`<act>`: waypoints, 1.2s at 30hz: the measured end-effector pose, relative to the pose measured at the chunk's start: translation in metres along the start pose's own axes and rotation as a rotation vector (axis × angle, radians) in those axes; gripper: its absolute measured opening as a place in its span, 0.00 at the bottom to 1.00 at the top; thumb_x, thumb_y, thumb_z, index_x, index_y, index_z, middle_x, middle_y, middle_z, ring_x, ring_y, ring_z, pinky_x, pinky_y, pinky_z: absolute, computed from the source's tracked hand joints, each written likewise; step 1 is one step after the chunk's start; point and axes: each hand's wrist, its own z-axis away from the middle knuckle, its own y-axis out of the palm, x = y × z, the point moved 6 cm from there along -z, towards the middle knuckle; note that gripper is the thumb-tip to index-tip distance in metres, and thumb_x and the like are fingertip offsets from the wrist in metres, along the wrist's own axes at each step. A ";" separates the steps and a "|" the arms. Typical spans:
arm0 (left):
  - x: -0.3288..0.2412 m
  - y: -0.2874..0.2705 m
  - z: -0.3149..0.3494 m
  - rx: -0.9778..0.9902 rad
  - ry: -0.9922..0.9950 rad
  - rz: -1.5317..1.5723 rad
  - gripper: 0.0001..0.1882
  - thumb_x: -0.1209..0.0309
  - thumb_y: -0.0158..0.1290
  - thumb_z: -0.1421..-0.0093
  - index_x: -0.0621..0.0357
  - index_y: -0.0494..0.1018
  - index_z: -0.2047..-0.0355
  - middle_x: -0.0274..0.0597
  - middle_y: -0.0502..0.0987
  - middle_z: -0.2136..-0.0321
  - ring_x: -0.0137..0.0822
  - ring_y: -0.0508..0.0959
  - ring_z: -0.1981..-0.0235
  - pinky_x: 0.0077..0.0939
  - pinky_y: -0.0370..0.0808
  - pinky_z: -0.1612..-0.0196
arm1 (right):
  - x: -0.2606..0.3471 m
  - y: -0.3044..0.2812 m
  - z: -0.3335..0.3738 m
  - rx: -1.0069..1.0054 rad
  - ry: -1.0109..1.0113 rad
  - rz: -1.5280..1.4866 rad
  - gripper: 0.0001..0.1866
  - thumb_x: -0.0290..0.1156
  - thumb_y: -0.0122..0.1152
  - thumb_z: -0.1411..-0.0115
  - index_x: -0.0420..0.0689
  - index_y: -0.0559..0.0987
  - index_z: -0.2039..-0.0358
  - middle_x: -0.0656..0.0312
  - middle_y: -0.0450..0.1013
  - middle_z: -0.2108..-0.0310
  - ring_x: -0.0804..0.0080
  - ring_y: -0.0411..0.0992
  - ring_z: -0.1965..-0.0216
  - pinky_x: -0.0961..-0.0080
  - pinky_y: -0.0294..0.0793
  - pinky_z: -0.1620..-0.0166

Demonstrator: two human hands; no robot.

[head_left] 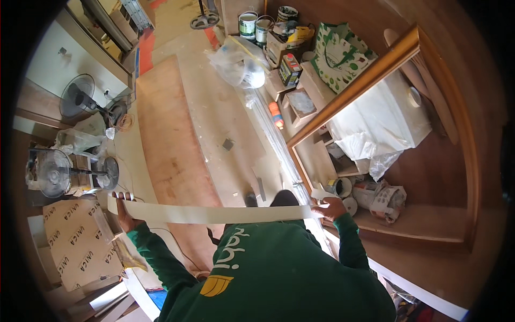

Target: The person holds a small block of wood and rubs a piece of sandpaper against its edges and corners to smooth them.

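Observation:
A long, flat pale strip (214,214) stretches across in front of my body, sagging slightly in the middle. Its left end is in my left hand (127,214), with the fingers showing over the strip's top edge. My right hand (333,208) grips the other end between thumb and fingers, and a short piece of the strip turns up beyond it. What the strip is made of I cannot tell. Both arms, in green sleeves, reach out to the sides.
A long brown board (169,139) lies on the floor ahead. Two fans (55,173) stand at the left, near a printed cardboard sheet (80,244). To the right are a wooden frame (354,88), paint cans (248,26), a patterned bag (343,53) and an orange bottle (276,115).

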 end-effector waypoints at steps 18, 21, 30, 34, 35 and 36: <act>0.098 0.066 -0.225 -0.257 -0.170 -0.088 0.24 0.63 0.45 0.33 0.58 0.60 0.39 0.37 0.68 0.44 0.36 0.69 0.46 0.34 0.68 0.44 | 0.139 -0.029 -0.216 -0.030 -0.064 -0.269 0.33 0.62 0.64 0.54 0.39 0.81 0.69 0.47 0.77 0.70 0.55 0.76 0.64 0.64 0.73 0.57; 0.101 0.136 -0.263 -0.324 -0.225 -0.046 0.23 0.64 0.44 0.33 0.60 0.61 0.40 0.44 0.68 0.44 0.38 0.67 0.43 0.37 0.66 0.40 | 0.181 -0.067 -0.259 -0.056 -0.025 -0.358 0.31 0.60 0.66 0.54 0.39 0.82 0.72 0.49 0.77 0.74 0.55 0.76 0.68 0.66 0.74 0.60; 0.199 0.223 -0.372 -0.089 -0.499 0.174 0.18 0.67 0.49 0.36 0.61 0.70 0.48 0.48 0.75 0.52 0.38 0.76 0.52 0.38 0.74 0.48 | 0.279 -0.135 -0.370 0.176 -0.188 -0.330 0.29 0.58 0.63 0.49 0.41 0.81 0.68 0.50 0.77 0.70 0.56 0.76 0.66 0.65 0.72 0.60; 0.271 0.276 -0.413 0.066 -0.701 0.242 0.17 0.70 0.50 0.38 0.65 0.71 0.50 0.49 0.77 0.55 0.39 0.77 0.54 0.36 0.76 0.50 | 0.308 -0.153 -0.413 0.075 -0.128 -0.353 0.30 0.59 0.63 0.50 0.41 0.80 0.68 0.50 0.77 0.70 0.53 0.75 0.65 0.64 0.72 0.59; 0.287 0.293 -0.425 0.160 -0.767 0.290 0.17 0.71 0.51 0.38 0.66 0.71 0.50 0.50 0.76 0.54 0.39 0.77 0.53 0.36 0.76 0.50 | 0.313 -0.157 -0.425 0.027 -0.090 -0.361 0.29 0.59 0.63 0.50 0.41 0.80 0.68 0.50 0.77 0.70 0.53 0.75 0.65 0.64 0.72 0.59; 0.299 0.314 -0.439 0.060 -0.712 0.168 0.17 0.72 0.52 0.39 0.67 0.71 0.51 0.51 0.77 0.55 0.40 0.77 0.54 0.36 0.77 0.49 | 0.317 -0.155 -0.440 0.024 -0.087 -0.367 0.29 0.59 0.63 0.50 0.41 0.80 0.68 0.50 0.77 0.70 0.53 0.75 0.65 0.64 0.72 0.59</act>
